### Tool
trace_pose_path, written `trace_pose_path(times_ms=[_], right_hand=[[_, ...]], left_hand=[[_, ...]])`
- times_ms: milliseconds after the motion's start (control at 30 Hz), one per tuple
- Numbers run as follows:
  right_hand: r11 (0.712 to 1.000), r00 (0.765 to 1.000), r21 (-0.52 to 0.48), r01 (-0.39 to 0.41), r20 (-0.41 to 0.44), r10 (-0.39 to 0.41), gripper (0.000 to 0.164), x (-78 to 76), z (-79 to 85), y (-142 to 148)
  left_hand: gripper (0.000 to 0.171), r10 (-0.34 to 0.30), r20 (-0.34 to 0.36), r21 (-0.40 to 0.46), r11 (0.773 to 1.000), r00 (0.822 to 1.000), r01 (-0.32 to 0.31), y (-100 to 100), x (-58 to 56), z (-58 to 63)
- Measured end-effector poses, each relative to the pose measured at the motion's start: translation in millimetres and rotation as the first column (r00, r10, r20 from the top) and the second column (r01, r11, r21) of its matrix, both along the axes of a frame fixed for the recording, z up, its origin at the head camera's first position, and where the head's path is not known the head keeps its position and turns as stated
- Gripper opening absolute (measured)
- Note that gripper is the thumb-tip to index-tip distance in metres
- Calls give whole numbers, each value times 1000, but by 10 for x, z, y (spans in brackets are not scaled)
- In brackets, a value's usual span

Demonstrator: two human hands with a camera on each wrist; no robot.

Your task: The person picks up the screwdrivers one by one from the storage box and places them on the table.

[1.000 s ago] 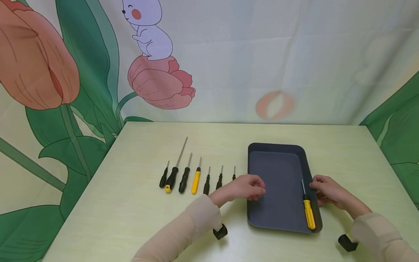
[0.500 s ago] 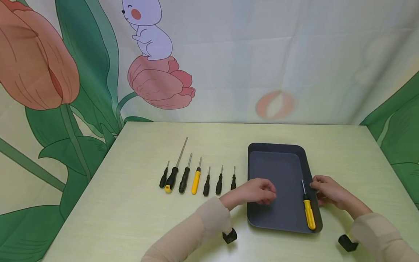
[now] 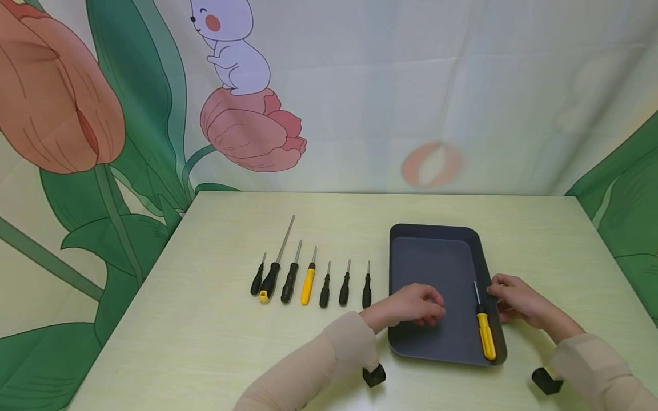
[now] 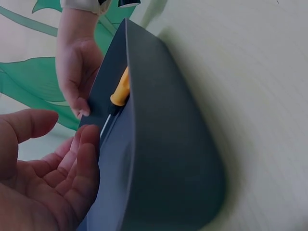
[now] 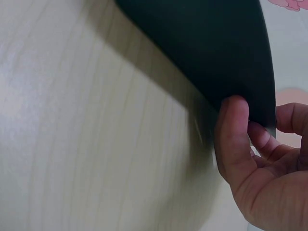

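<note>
A dark grey tray (image 3: 432, 257) lies on the right half of the table. Inside it, along the right wall, is a yellow-handled screwdriver (image 3: 485, 338), shaft pointing away. My right hand (image 3: 519, 301) grips the tray's right rim; in the right wrist view the thumb and fingers (image 5: 235, 139) are on either side of the wall. Over the tray's left half hovers my left hand (image 3: 418, 304), holding nothing. Its fingers (image 4: 86, 168) are loosely bent with the thumb apart, as the left wrist view shows.
Left of the tray, several screwdrivers form a row: a short black one (image 3: 366, 291) nearest the tray, another yellow one (image 3: 308, 282), and a long black one with a yellow end (image 3: 269, 281) among them. A printed curtain (image 3: 360, 114) hangs behind the table (image 3: 169, 342).
My left hand has moved right and slightly toward me, further over the tray, uncovering the nearest black screwdriver. The right hand, tray and yellow screwdriver stay in place.
</note>
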State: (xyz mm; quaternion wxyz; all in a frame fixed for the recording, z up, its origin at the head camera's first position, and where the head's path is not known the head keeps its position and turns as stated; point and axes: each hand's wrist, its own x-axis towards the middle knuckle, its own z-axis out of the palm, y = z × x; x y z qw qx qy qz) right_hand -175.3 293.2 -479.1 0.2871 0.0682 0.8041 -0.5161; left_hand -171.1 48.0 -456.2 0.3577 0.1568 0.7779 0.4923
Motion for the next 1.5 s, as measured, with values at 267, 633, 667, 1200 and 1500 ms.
trace_pose_path(times_ms=[267,633,667,1200,1500], right_hand=[[1000,1000,3,1,-5,-1,12,4,-5,3],[1000,1000,8,7,9,-7,11,-7,-10,3],[1000,1000,7,6,9,-6,11,-8,-10,3],[1000,1000,-19,4,2,-4,11,-12,-22,16],[999,1000,-32,0,6,0,11,-12,-25,24]], left_hand=[[11,60,49,-21,998,997,-59,158,41,-54],[9,100,114,-29,995,988,-98,320,83,-120],[9,105,116,-32,994,988,-102,333,84,-131],[6,134,64,-70,989,989,-129,550,138,-177],[11,126,-18,-192,973,992,-127,666,166,-176]])
